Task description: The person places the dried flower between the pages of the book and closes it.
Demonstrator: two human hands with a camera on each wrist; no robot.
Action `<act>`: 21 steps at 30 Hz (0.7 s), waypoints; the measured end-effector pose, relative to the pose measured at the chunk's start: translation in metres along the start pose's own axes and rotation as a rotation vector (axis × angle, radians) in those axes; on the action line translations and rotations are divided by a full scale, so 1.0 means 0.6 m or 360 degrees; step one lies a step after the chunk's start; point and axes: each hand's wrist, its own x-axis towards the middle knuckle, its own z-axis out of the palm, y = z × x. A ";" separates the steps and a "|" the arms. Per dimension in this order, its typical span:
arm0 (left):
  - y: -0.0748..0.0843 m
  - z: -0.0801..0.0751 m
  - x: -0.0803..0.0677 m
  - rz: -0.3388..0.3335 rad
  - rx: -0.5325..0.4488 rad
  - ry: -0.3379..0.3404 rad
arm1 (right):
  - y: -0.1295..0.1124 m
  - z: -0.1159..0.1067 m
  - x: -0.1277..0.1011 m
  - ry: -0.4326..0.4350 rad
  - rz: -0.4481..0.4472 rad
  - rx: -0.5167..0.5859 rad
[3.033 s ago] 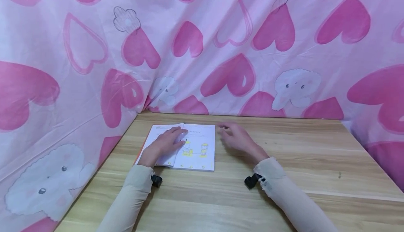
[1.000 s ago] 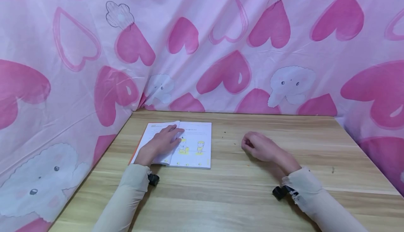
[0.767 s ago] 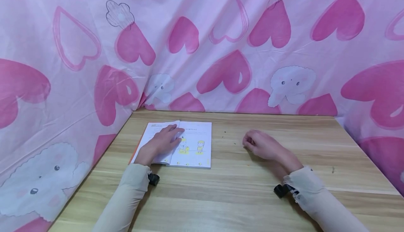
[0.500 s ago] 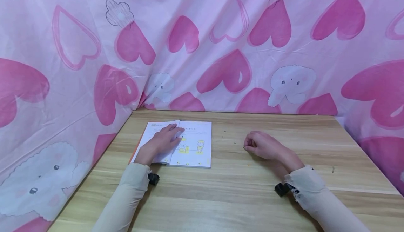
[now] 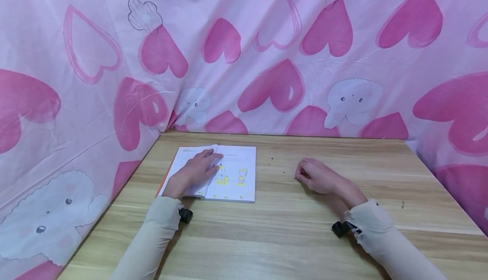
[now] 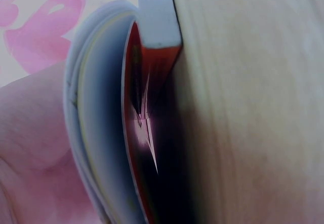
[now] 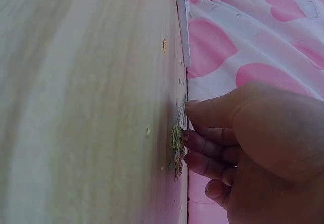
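An open book (image 5: pixel 236 178) with a red-orange cover edge and yellow-and-white drawings lies at the left of the table. My left hand (image 5: pixel 196 170) rests across its left page, fingers spread and reaching past the fold. The left wrist view shows the curved pages (image 6: pixel 101 82) and the book's thick lower edge (image 6: pixel 159 26). To the right of the book, my right hand (image 5: pixel 316 176) is curled close over the table. In the right wrist view, its thumb and fingers pinch thin pale stems of a small dried yellow-green plant sprig (image 7: pixel 178 150) against the tabletop.
Several tiny dark and orange crumbs (image 5: pixel 272 159) lie on the wooden table (image 5: pixel 244 246) between book and right hand. Another speck (image 5: pixel 403 204) is farther right. A pink heart-patterned cloth (image 5: pixel 274 85) hangs behind the table and along its left side.
My right hand has moved from the book's right edge out to the right and toward me, then stayed nearly still with small finger movements. My left hand has stayed on the page.
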 end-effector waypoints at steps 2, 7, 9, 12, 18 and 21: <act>0.000 -0.001 -0.001 -0.0003 -0.0007 -0.0004 | -0.002 -0.001 -0.001 -0.0003 0.0010 0.0006; 0.003 -0.004 -0.004 -0.0032 -0.0036 -0.0021 | -0.008 -0.005 -0.001 0.0044 -0.0023 0.0031; 0.004 -0.005 -0.005 -0.0040 -0.0043 -0.0023 | -0.010 -0.006 0.000 0.0088 -0.0073 0.0025; 0.004 -0.005 -0.006 -0.0043 -0.0041 -0.0025 | -0.016 -0.007 0.004 0.0139 -0.0133 0.0039; 0.005 -0.004 -0.003 -0.0044 -0.0026 -0.0019 | -0.030 -0.009 0.011 0.0175 -0.0159 0.0216; 0.007 -0.004 -0.003 -0.0052 -0.0033 -0.0018 | -0.039 -0.008 0.016 0.0177 -0.0165 0.0328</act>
